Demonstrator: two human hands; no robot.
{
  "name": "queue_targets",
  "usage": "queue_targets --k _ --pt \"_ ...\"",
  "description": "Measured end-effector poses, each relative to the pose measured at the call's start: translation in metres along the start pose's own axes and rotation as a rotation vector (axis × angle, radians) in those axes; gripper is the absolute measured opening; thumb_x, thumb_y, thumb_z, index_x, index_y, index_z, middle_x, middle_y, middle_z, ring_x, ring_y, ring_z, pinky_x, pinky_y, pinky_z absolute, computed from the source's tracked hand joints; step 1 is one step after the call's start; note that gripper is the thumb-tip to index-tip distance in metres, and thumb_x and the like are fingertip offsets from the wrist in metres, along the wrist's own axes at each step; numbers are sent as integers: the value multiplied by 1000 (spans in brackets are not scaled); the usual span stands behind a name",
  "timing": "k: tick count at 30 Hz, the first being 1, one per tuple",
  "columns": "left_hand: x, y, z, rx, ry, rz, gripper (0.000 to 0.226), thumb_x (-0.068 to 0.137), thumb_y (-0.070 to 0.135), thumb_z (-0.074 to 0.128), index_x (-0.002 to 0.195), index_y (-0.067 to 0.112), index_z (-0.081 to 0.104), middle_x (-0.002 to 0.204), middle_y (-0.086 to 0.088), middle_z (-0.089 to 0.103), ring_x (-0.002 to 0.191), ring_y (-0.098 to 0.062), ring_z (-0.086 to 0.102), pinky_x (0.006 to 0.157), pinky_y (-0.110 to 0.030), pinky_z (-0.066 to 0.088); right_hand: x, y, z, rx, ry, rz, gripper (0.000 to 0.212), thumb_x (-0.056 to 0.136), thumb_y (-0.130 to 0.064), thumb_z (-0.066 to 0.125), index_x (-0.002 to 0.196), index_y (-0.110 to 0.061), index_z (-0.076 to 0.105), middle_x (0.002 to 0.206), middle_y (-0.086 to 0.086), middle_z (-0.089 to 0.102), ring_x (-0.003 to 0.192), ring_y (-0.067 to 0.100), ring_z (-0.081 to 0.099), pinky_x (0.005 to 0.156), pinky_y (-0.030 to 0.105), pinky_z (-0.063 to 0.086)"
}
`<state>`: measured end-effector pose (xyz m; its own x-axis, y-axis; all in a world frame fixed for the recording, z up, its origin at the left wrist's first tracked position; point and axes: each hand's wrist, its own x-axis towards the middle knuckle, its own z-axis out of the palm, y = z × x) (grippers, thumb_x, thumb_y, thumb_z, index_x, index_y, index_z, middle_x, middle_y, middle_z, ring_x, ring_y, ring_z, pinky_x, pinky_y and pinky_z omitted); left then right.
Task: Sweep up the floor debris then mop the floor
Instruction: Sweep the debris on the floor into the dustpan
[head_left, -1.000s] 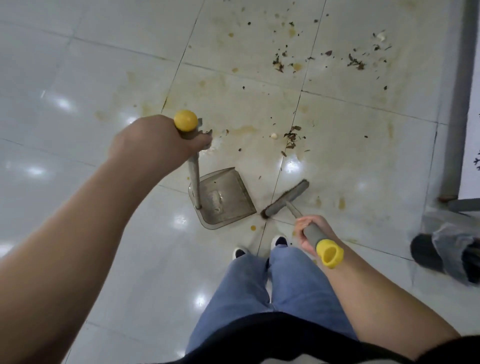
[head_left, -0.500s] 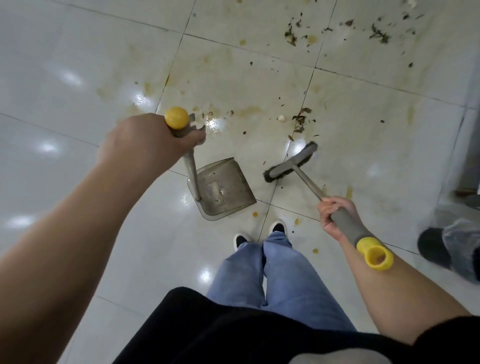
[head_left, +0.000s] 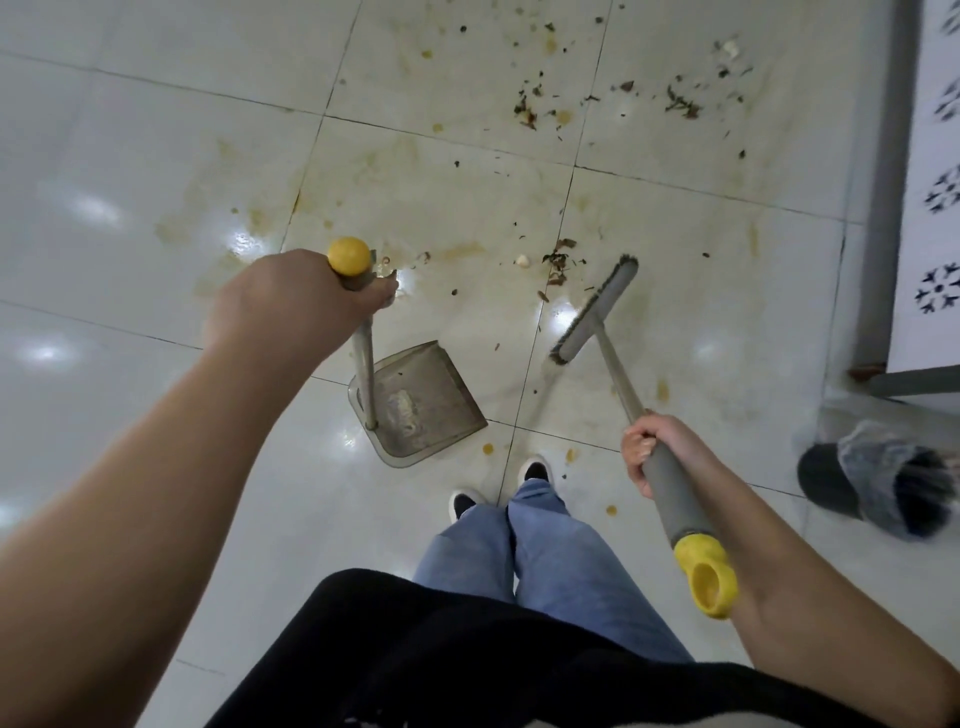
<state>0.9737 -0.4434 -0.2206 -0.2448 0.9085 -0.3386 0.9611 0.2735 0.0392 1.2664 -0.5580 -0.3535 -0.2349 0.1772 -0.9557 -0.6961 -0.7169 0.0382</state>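
My left hand (head_left: 291, 306) grips the yellow-capped upright handle of a grey dustpan (head_left: 426, 400) that rests on the tiled floor in front of my feet. My right hand (head_left: 657, 449) grips the grey shaft of a broom, whose yellow end points back at me. The broom head (head_left: 597, 312) lies on the floor just right of a small heap of brown debris (head_left: 558, 262) and a white crumb (head_left: 522, 260). More debris (head_left: 680, 104) is scattered farther off, with yellowish stains across the tiles.
A grey metal post (head_left: 883, 208) and frame stand at the right edge beside a patterned white panel. A dark brush wrapped in plastic (head_left: 883, 478) lies on the floor at the right. My shoes (head_left: 535, 470) stand just behind the dustpan.
The broom head has swung forward and right, away from the dustpan, and now lies beside the small debris heap. My right hand moved right. The dustpan stayed in place.
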Motion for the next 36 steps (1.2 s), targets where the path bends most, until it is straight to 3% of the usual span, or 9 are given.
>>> queue_targets --k 5,17,20,22,25,27,30,34,36 --pt "1 1 2 -3 -6 -25 61 74 70 51 56 12 45 56 -5 47 51 -17 42 46 -24 24 40 47 -10 151 -24 75 35 95 -7 27 61 -15 29 29 -4 33 19 4 34 23 11 30" --pt "6 9 0 -12 23 -6 58 75 69 52 55 14 44 55 -4 45 51 -15 40 46 -24 23 58 -7 12 278 -145 -102 31 94 -8 29 64 -16 29 33 -1 36 22 2 39 30 7 35" --pt "7 8 -3 -14 -3 -16 57 76 69 51 57 15 47 57 -3 47 51 -14 40 46 -23 22 40 -2 13 249 -185 -136 47 49 13 77 55 -11 37 32 1 34 20 3 36 27 8 33" --pt "8 7 -4 -17 -18 -24 57 77 70 50 58 15 48 58 -2 47 51 -14 40 46 -23 22 27 -2 15 156 -155 -90 55 27 15 83 47 -10 39 30 1 32 18 3 34 24 11 32" --pt "13 5 -5 -20 -13 -11 57 78 70 48 59 16 46 58 -2 46 51 -12 37 45 -23 22 16 -2 11 -123 21 -27 41 92 -3 44 51 -9 43 26 -2 29 16 5 30 22 10 27" --pt "15 5 -5 -24 -17 -8 57 78 70 49 58 17 45 58 -2 46 50 -13 37 45 -23 21 9 -1 8 -393 94 -76 31 97 3 30 91 -11 57 27 1 30 17 8 30 25 8 28" --pt "20 3 -8 -36 -24 -19 58 77 70 50 57 16 46 57 -2 46 49 -14 38 45 -23 21 2 -1 7 -714 123 -88 68 92 14 34 147 -23 19 33 6 34 19 10 33 28 11 33" --pt "20 3 -8 -20 -32 -43 58 77 71 48 60 16 48 57 -1 48 50 -13 40 45 -22 22 14 -18 40 -926 121 15 55 94 10 37 138 -22 34 35 3 35 22 7 32 30 10 33" --pt "20 7 -6 -13 -43 -59 57 77 71 47 61 16 48 59 -1 49 51 -12 40 45 -22 23 31 -33 62 -966 122 85 17 98 -1 39 105 -14 46 32 1 34 21 6 33 29 9 31"
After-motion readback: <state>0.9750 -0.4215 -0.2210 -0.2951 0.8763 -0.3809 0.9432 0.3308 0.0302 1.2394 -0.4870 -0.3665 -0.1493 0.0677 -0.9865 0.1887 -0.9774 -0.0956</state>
